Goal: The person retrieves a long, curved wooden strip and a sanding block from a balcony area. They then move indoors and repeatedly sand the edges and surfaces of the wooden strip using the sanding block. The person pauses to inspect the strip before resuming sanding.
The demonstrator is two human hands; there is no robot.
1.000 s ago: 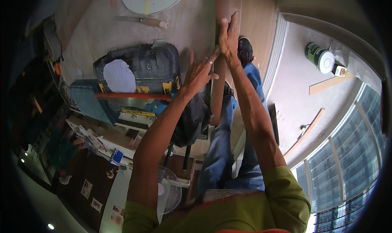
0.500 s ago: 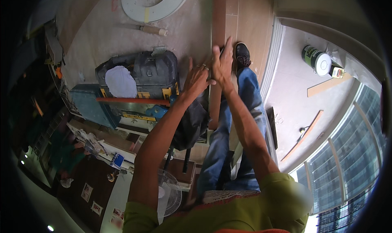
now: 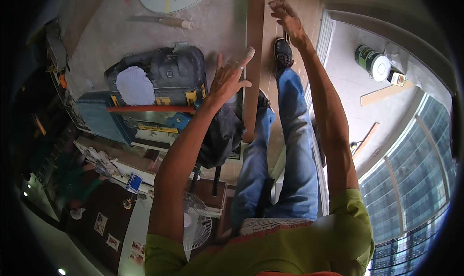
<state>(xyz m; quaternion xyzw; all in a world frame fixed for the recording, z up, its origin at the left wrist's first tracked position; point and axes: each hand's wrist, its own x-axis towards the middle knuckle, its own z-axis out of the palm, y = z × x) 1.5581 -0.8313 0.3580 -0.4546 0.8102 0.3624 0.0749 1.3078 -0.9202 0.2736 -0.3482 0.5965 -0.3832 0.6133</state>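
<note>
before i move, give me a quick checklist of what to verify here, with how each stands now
1. Left hand free of tools: ok, fingers spread, none visible.
2. Left hand clear of the long brown strip in view: not ok, a fingertip overlaps its edge.
3. Right hand empty: cannot tell, fingers partly curled.
4. Right shoe off the strip: ok, beside it.
5. Black bag touching the strip: cannot tell.

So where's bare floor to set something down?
Grey floor between the tan-handled tool and long brown plank looks bare; so does pale floor between the white track and tan board. It's crowded around the dark toolbox, red bar and black bag, near the left hand.
</note>
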